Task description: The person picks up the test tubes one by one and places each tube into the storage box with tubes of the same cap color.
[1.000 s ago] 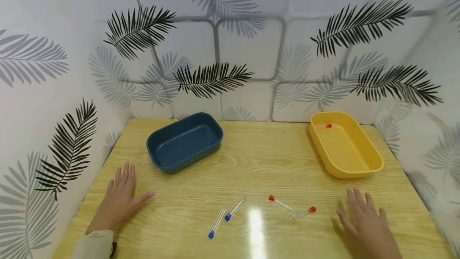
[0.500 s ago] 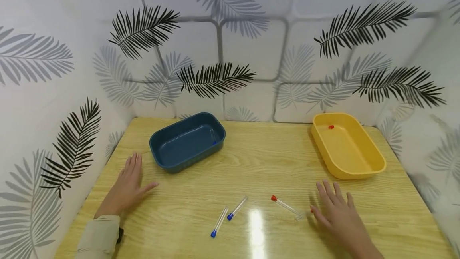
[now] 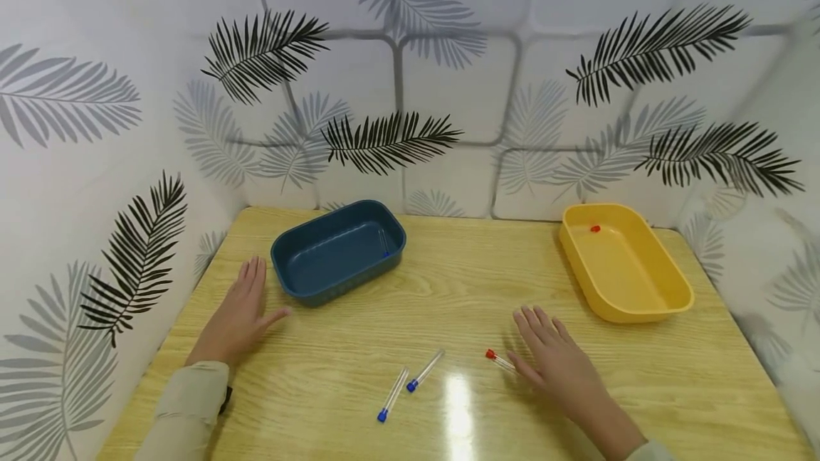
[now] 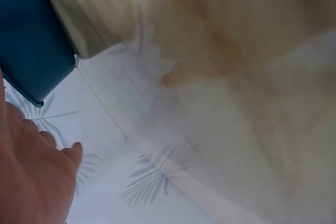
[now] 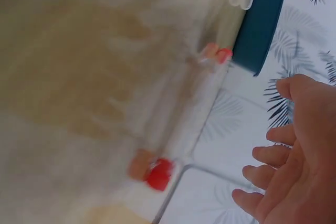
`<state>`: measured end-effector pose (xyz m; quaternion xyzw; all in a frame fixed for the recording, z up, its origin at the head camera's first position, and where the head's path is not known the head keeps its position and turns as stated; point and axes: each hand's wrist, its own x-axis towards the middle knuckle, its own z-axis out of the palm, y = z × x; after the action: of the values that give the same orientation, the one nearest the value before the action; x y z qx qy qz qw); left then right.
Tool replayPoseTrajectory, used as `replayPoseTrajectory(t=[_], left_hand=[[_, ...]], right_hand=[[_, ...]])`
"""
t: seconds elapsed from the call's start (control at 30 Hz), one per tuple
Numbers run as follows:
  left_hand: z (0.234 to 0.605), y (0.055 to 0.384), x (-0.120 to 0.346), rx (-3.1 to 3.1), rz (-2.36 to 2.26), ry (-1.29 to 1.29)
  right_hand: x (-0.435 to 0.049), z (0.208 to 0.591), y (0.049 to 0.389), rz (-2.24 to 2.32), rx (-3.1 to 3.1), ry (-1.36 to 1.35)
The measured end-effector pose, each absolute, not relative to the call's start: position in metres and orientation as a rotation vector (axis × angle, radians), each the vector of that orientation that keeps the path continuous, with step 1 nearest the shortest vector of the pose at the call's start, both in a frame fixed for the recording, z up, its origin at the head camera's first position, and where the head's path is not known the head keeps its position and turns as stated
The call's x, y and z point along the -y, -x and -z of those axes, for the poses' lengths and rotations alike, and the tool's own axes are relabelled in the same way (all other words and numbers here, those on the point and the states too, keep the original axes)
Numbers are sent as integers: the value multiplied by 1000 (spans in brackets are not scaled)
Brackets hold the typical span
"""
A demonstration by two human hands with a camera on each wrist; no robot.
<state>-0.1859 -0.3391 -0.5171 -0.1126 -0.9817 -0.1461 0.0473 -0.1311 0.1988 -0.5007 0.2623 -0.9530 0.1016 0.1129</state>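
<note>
My right hand [image 3: 557, 365], fingers extended, hovers over the red-capped tubes and holds nothing. One clear tube with a red cap [image 3: 491, 354] pokes out beyond the thumb; the other is hidden beneath the hand. The right wrist view shows two blurred red caps, a near one [image 5: 159, 174] and a farther one [image 5: 223, 55]. Beside the dark blue container [image 3: 320, 263], my left hand [image 3: 235, 320] has its fingers straight and its thumb spread, with nothing held. Two clear tubes with blue caps, one nearer [image 3: 392, 395] and one farther [image 3: 426, 371], lie mid-table.
A tube with a blue cap [image 3: 384, 243] lies inside the blue container. The yellow container [image 3: 631, 279] at the back right has a red cap [image 3: 595, 228] in its far end. Leaf-patterned walls [image 3: 448, 176] stand behind and beside the wooden table [image 3: 461, 269].
My right hand has swept left from the table's right side to above the red-capped tubes, covering one. My left hand has shifted slightly forward, closer to the blue container.
</note>
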Motion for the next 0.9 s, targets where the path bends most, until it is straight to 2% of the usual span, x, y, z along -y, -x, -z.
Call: replayPoseTrajectory(t=[0.27, 0.57, 0.9], left_hand=[[514, 206, 340, 2984, 595, 346], [514, 216, 353, 2989, 781, 238], [513, 225, 352, 2976, 803, 254]], right_hand=[[-165, 482, 157, -314, 2815, -921], [-122, 465, 186, -279, 2835, -1041], [-68, 472, 213, -236, 2884, -1142]])
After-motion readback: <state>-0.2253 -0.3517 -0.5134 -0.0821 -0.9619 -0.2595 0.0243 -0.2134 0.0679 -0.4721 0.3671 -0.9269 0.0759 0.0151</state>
